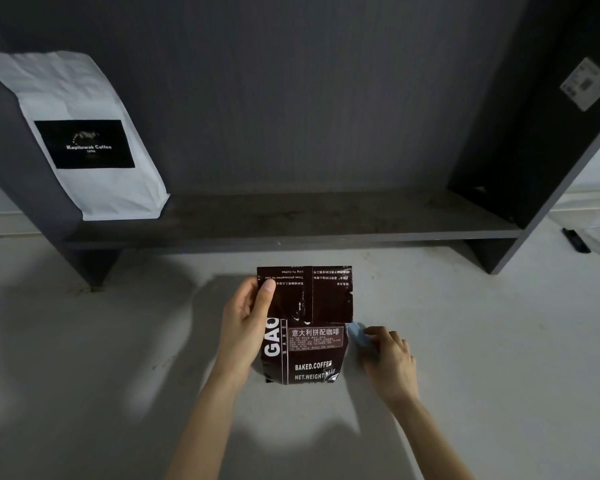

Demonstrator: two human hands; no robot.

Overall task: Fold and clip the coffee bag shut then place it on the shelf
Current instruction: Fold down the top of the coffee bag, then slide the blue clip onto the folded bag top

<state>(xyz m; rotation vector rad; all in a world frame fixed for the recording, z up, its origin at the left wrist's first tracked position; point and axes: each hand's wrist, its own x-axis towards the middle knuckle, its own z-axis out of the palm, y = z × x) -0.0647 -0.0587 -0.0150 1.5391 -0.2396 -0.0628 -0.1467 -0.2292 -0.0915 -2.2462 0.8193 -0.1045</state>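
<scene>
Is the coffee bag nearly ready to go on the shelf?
About halfway. The dark bag's top is already folded over, and the left hand pins the fold. The right hand is picking up the blue clip. No clip is on yet, and the shelf spot waits.

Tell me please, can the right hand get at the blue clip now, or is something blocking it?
Probably yes. The right hand already rests on the blue clip, which lies on the table beside the dark coffee bag. Nothing lies between them; the left hand holds the bag's folded top on the other side.
</scene>
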